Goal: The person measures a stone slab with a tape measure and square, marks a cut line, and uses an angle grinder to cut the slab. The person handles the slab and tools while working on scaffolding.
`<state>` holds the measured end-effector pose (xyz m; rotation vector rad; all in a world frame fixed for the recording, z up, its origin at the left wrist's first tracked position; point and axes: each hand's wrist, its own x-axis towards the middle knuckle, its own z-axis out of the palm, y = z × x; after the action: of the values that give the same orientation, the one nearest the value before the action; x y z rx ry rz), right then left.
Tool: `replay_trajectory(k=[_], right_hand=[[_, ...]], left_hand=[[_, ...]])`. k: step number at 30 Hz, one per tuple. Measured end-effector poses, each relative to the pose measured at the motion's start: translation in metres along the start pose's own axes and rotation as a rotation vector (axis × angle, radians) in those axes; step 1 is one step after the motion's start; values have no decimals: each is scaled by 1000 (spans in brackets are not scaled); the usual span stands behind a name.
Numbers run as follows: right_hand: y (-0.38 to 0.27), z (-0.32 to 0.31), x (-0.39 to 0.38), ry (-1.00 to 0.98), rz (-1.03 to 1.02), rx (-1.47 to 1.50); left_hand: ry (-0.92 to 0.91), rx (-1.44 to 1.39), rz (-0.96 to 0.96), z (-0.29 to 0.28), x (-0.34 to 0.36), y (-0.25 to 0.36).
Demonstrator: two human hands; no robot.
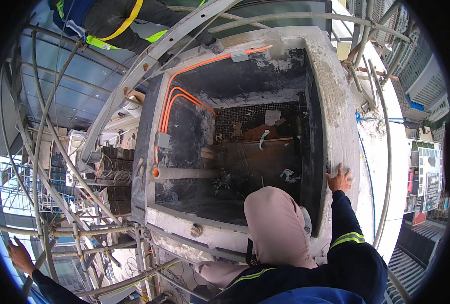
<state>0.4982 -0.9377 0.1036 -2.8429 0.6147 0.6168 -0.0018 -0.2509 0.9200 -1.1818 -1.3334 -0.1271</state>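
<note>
My left hand (21, 257), at the lower left with fingers apart and curving slightly, is beside a scaffold pipe (58, 232); whether it touches cannot be told. My right hand (339, 178) lies with spread fingers on the right concrete rim (340, 131) of a square, dark-lined pit (258, 154). My bent leg in pale pink trousers (274, 225) is at the pit's near edge. Inside the pit are orange conduits (171, 104) with grey boxes (162, 140), a pale pipe (184, 173) along the left, and scraps (272, 116) on the mesh-covered bottom.
Another person in dark trousers and a yellow harness (118, 23) is at the top left, feet by the far rim. Scaffold tubes and a grey steel beam (108, 111) crowd the left. Beyond the right rim are a railing pipe (383, 213), a blue rope and a long drop toward buildings (422, 81).
</note>
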Motion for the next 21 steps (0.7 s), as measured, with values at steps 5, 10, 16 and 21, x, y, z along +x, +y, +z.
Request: replay_trajectory(k=[5, 10, 16, 21], right_hand=[[-3, 7, 1, -11, 39, 21], [-5, 11, 3, -25, 20, 34], [-20, 2, 15, -49, 47, -35], [-35, -7, 29, 67, -101, -2]], left_hand=[[-337, 217, -184, 5, -73, -57], [-634, 105, -285, 47, -125, -136], [-896, -56, -342, 21, -173, -133], [-897, -45, -213, 40, -180, -163]])
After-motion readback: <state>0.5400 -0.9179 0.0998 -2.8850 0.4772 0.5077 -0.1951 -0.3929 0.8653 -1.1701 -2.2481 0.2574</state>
